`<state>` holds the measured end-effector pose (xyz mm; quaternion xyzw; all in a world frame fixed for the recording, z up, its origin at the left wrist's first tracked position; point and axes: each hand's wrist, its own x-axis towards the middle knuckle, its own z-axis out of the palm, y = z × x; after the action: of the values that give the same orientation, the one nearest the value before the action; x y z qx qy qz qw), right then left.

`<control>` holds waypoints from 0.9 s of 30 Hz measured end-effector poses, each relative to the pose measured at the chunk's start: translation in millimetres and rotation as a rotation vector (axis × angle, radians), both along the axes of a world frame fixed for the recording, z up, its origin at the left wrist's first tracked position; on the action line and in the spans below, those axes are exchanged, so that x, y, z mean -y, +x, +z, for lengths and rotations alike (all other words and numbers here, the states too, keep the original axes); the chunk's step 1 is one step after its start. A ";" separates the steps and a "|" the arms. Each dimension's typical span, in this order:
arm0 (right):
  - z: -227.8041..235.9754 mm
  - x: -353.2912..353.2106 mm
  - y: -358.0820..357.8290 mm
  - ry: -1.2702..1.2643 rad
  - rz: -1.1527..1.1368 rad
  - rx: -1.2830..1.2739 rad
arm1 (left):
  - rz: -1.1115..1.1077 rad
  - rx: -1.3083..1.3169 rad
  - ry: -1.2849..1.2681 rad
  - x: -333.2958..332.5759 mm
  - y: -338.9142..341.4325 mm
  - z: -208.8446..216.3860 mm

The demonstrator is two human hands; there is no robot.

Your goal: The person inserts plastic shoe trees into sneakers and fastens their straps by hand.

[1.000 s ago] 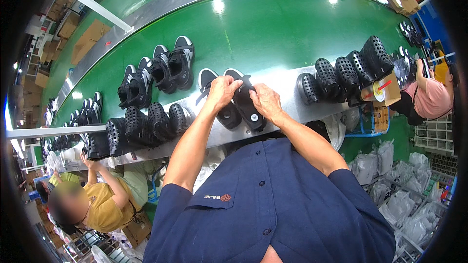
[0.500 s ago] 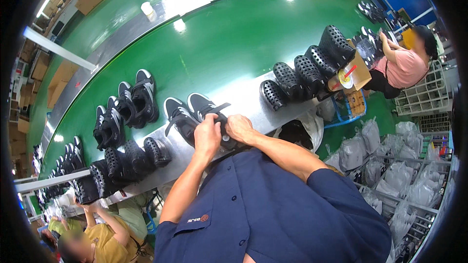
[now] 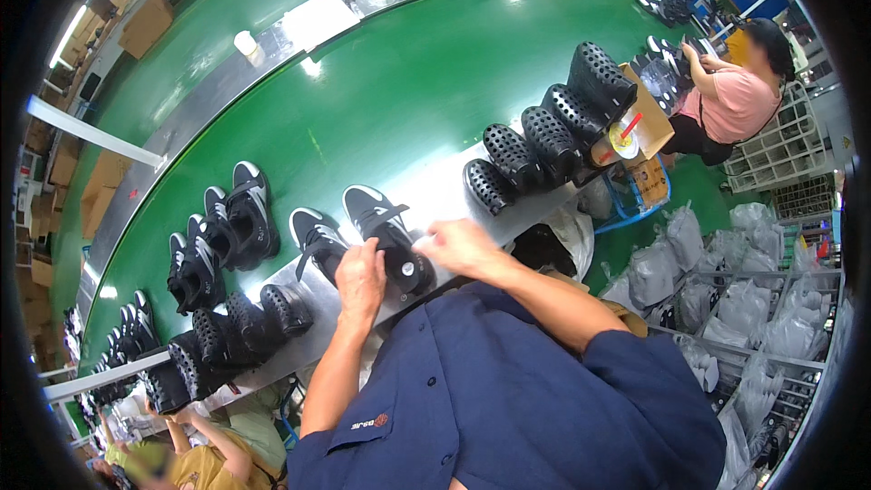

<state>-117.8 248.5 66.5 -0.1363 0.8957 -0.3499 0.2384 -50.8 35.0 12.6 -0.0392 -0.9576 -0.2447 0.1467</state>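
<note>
Right in front of me, a black shoe with a grey-white toe and a strap stands on the metal bench edge, toe pointing away. My left hand is closed at the left side of its collar, fingertips against the shoe. To the right of the shoe hovers my right hand, off the collar, its fingers curled and smeared by motion; whether anything is in them does not show. A matching black shoe stands just left, partly covered by my left hand.
Several black perforated shoe forms line the bench at right, beside a lidded drink cup. Other forms and black shoes stand at left. Co-workers sit at both sides. A rack of plastic-wrapped items is at lower right.
My right hand has come away from the shoe's collar, moving right. My left hand has shifted slightly left and down, uncovering more of the shoe. The whole view has shifted slightly.
</note>
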 end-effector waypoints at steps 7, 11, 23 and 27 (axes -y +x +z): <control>58.1 -201.0 -82.9 0.507 -0.527 -0.928 | -0.008 0.036 0.041 2.3 -7.8 13.3; 43.7 -231.0 -117.6 0.771 -0.517 -0.577 | -0.054 0.052 0.099 6.4 -9.4 5.4; 125.7 -142.3 -38.0 0.354 -0.180 -0.627 | -0.126 0.244 0.253 26.6 -18.6 14.7; 90.7 -59.6 2.3 0.185 0.154 -0.035 | -0.173 0.398 0.349 30.4 -33.5 18.5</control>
<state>-115.5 308.1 157.2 -0.1879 0.9151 -0.2440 0.2603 -84.3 4.6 31.0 -0.0463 -0.9040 -0.4205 -0.0612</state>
